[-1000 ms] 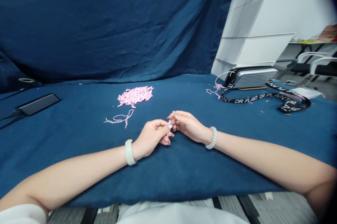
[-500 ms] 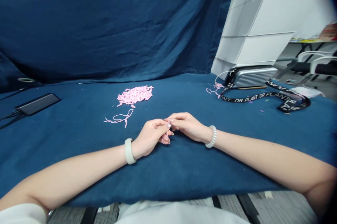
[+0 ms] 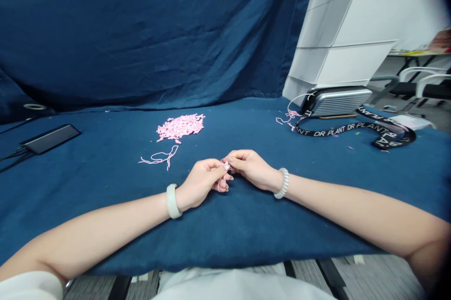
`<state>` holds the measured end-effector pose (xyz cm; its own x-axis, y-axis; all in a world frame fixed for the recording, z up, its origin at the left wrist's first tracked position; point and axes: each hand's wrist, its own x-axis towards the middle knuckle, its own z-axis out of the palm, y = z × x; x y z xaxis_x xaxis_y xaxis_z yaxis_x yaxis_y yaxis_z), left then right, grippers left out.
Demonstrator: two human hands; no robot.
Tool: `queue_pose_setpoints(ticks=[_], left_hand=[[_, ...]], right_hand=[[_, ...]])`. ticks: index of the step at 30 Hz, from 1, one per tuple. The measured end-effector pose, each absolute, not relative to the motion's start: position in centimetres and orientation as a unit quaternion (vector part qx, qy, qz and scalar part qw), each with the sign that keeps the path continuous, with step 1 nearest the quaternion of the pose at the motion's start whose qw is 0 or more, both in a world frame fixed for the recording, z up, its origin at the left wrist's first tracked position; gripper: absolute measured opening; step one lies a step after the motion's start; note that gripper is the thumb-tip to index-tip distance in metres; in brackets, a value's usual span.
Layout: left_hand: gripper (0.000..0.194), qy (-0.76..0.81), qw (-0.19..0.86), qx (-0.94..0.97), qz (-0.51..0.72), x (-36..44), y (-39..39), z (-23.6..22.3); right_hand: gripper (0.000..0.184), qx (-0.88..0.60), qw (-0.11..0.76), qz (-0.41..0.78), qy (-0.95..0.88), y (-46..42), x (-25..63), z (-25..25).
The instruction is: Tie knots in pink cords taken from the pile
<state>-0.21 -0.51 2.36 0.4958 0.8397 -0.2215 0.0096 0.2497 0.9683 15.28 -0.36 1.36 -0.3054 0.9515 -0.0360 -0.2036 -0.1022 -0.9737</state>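
My left hand (image 3: pixel 201 182) and my right hand (image 3: pixel 249 166) meet at the middle of the blue cloth-covered table (image 3: pixel 105 225), fingertips touching. Both pinch a small pink piece of string (image 3: pixel 226 167) between thumb and fingers; most of it is hidden by the fingers. A pale bangle sits on my left wrist and a white coil band on my right. Behind the hands lies a loose pink string (image 3: pixel 160 157), and further back a pile of short pink string pieces (image 3: pixel 181 127).
A black phone (image 3: pixel 51 138) with a cable lies at the far left. At the back right sit a silver ribbed case (image 3: pixel 336 101), a black lanyard with white lettering (image 3: pixel 352 129) and a few pink scraps (image 3: pixel 287 119). White panels and chairs stand beyond.
The fingertips of both hands have closed together on the pink piece; the right hand's fingers, slightly lifted a second ago, now lie lower. The arms stay in place.
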Motion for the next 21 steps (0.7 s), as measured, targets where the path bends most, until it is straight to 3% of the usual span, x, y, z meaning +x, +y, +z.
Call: queue_pose_setpoints(ticks=[21], left_hand=[[0.027, 0.390, 0.687, 0.528, 0.312, -0.36, -0.40, 2.18]], right_hand=[[0.037, -0.333, 0.439, 0.705, -0.446, 0.15, 15.78, 1.40]])
